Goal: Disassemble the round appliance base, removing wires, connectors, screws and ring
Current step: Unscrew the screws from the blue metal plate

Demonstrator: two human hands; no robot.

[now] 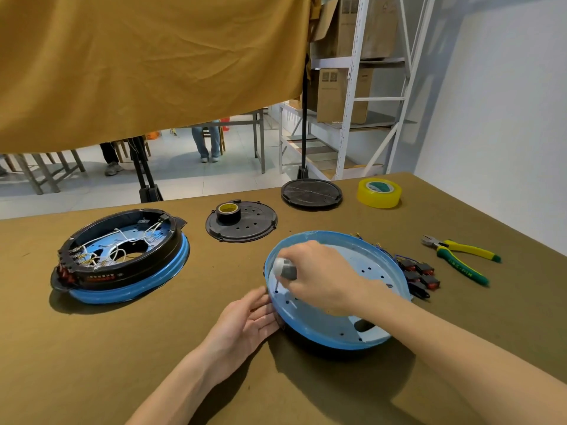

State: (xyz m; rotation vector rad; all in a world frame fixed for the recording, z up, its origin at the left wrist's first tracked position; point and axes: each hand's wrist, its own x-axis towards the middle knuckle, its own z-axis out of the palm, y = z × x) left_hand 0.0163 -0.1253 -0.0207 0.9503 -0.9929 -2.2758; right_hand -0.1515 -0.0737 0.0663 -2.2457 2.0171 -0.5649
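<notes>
Left hand (247, 320) first: I have it lying flat on the table (153, 348), fingers straight and relaxed, their tips pressed against the near-left rim of the round base (329, 302) to steady it, gripping nothing. Further left, well apart, a second base (122, 259) sits with its black ring on and white wires inside, so I judge that one not yet stripped.

Moving right, my right hand (319, 276) reaches over the base, fingers curled round the grey handle of a screwdriver (283, 269) held nearly upright, its tip down at a hole near the left rim. Whether a screw is there I cannot tell; I take this for the screw step.

Beyond, two black plates (242, 223) (311, 193) lie off, one with a tape roll (228, 211) on it. Just right of the base, red switches on blue wires (417, 276) lie loose, which suggests wires and connectors are out. Pliers (460, 254) lie near, and a yellow tape roll (379, 193) sits farther back.
</notes>
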